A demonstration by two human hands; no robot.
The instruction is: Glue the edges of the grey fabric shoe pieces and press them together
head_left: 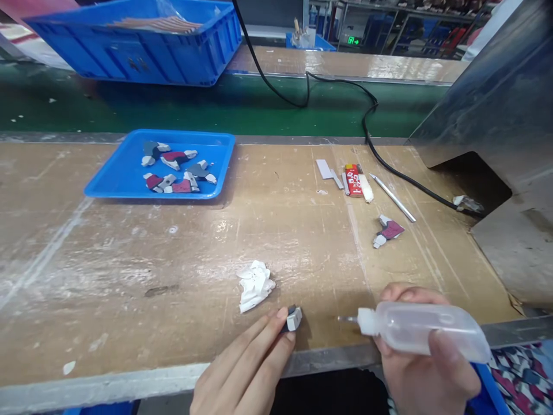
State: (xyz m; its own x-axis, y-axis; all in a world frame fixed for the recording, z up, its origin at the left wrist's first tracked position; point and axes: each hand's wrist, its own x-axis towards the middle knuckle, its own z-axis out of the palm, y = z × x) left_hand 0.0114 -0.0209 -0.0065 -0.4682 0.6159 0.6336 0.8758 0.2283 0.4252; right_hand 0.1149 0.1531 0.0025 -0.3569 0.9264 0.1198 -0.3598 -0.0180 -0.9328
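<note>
My left hand [250,363] pinches a small grey and white plastic part [294,318] at the front edge of the wooden bench [129,259]. My right hand [427,369] grips a clear squeeze bottle [423,329] lying sideways, with its thin metal nozzle pointing left toward the part and a short gap between them. A crumpled white tissue [256,285] lies just beyond my left hand. A maroon and white toy part [389,231] rests on the bench further out on the right.
A shallow blue tray [116,178] holds several maroon, grey and white parts at the back left. White strips, a red packet [353,180] and a metal tool [393,197] lie at the back right. A black cable [371,144], a grey metal housing [496,115] and a blue crate [142,40] stand beyond.
</note>
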